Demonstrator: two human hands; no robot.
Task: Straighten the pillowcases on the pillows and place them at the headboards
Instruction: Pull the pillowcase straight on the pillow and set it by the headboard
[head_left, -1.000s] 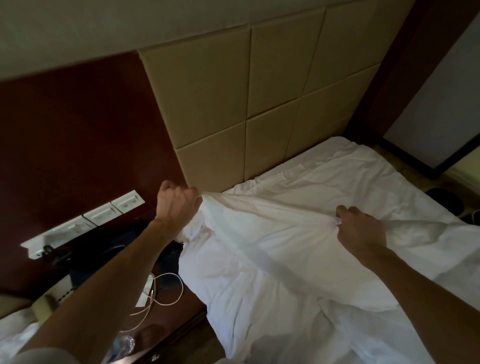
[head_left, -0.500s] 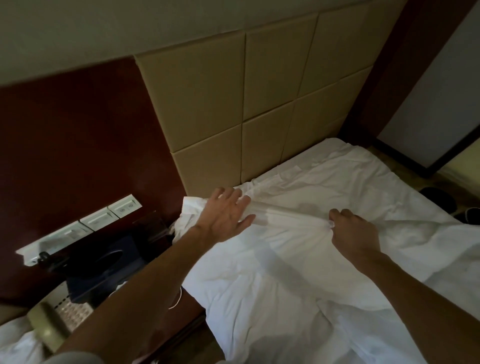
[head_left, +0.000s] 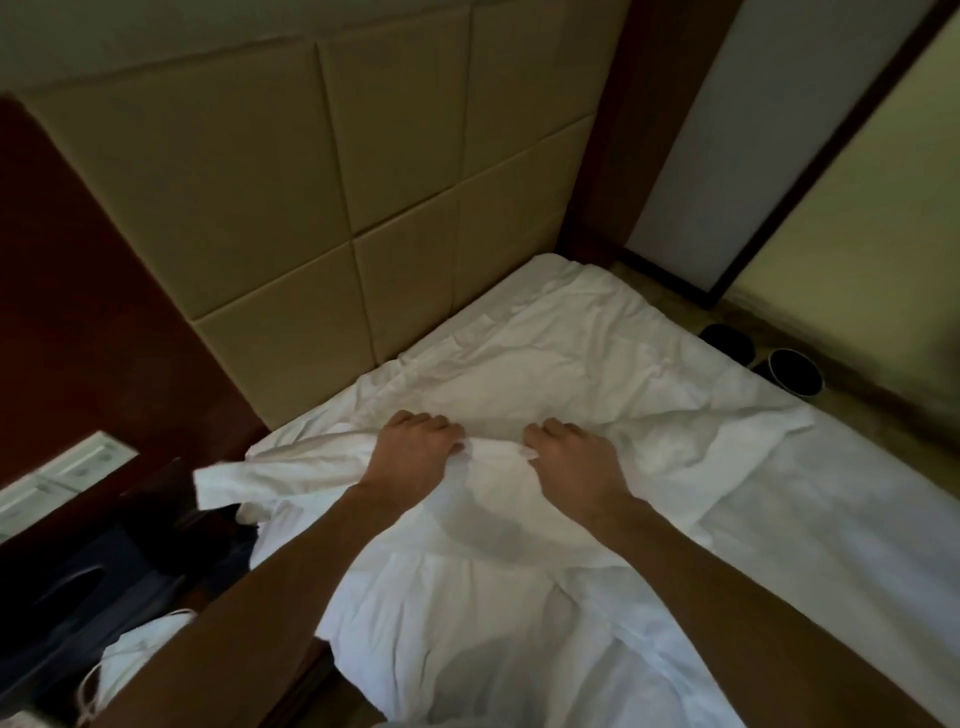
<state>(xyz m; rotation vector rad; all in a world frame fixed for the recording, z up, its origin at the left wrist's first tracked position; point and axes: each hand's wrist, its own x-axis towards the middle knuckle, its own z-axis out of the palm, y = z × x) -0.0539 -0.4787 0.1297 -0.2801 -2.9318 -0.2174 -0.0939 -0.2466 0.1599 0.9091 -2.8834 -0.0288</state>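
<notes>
Both my left hand (head_left: 415, 453) and right hand (head_left: 577, 457) pinch the crumpled white fabric pillowcase (head_left: 514, 525); I judge straightening underway, next tug it flat toward the padded beige headboard (head_left: 311, 208)

Bare forearms, bare left hand (head_left: 415, 451), bare right hand (head_left: 571, 458)

Lighting is dim. The white bedding (head_left: 571, 364) is the brightest area; the nightstand (head_left: 78, 571) at lower left sits in deep shadow. Wide-angle distortion bends the headboard (head_left: 260, 182) lines. Slight blur softens the frame.
</notes>
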